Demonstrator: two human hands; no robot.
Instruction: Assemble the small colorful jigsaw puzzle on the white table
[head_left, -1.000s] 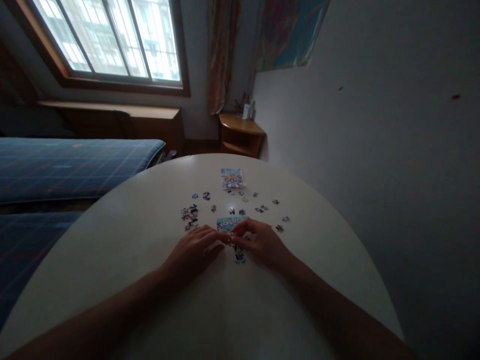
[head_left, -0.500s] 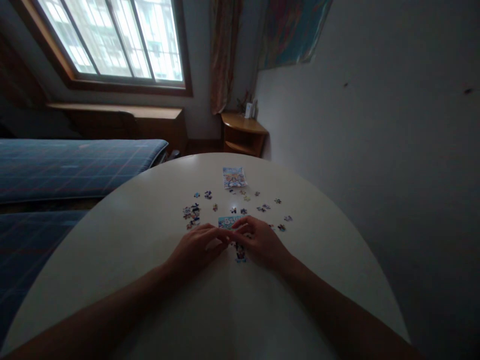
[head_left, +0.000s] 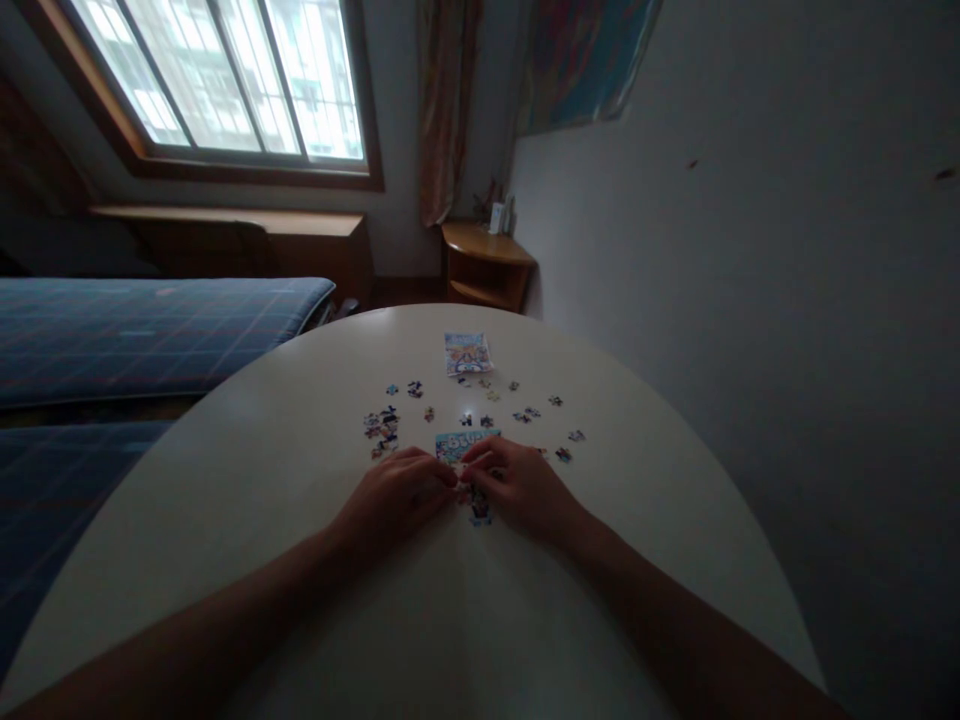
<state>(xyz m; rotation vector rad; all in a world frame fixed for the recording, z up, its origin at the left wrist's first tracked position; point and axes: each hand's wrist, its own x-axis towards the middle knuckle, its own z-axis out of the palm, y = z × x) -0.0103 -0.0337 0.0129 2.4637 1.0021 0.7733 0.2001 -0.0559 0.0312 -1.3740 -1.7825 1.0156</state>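
A partly joined jigsaw puzzle point(head_left: 466, 442) lies on the round white table, its light-blue top strip with lettering showing beyond my fingers. A lower part of it point(head_left: 480, 510) shows between my hands; the middle is covered. My left hand point(head_left: 397, 493) rests at the puzzle's left side, fingers bent together, their tips by its edge; what they hold is hidden. From the right, my right hand point(head_left: 521, 487) reaches over the puzzle, thumb and fingers pinched around what looks like a small puzzle piece. The two hands' fingertips are close together.
Loose puzzle pieces lie in a cluster point(head_left: 384, 428) at the left and scattered point(head_left: 527, 414) beyond and to the right. A printed picture sheet point(head_left: 468, 354) lies farther back. A mattress point(head_left: 157, 330) stands left of the table point(head_left: 300, 390), a wall at the right.
My right fingertips have shifted slightly, drawing back from the puzzle's top strip, so more of its lettering shows. My left fingers have pulled in a little.
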